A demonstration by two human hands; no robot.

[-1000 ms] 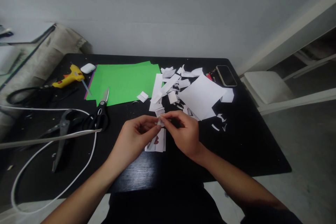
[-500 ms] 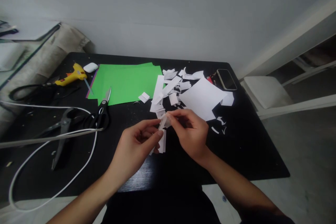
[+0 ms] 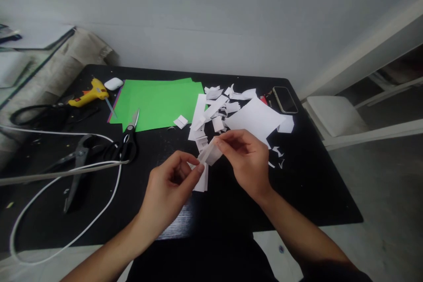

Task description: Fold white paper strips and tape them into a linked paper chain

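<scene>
My right hand (image 3: 246,158) pinches a small folded white paper piece (image 3: 210,154) above the black table (image 3: 313,185). My left hand (image 3: 172,185) is curled beside it, thumb and forefinger at the piece's lower left corner, touching it. Under my hands lies another small white paper piece (image 3: 201,183) on the table. Behind them sits a pile of white paper scraps (image 3: 214,110) and a larger white sheet (image 3: 256,119).
Green paper sheets (image 3: 155,101) lie at the back left, with black-handled scissors (image 3: 129,139) at their front edge. A yellow glue gun (image 3: 87,93), a white earbud case (image 3: 113,83), pliers (image 3: 77,163) and a white cable (image 3: 66,176) occupy the left. A phone (image 3: 285,99) lies back right.
My right hand has drawn the small paper piece up and to the right, unfolding it a little. My left hand has dropped slightly lower. The view shifted slightly.
</scene>
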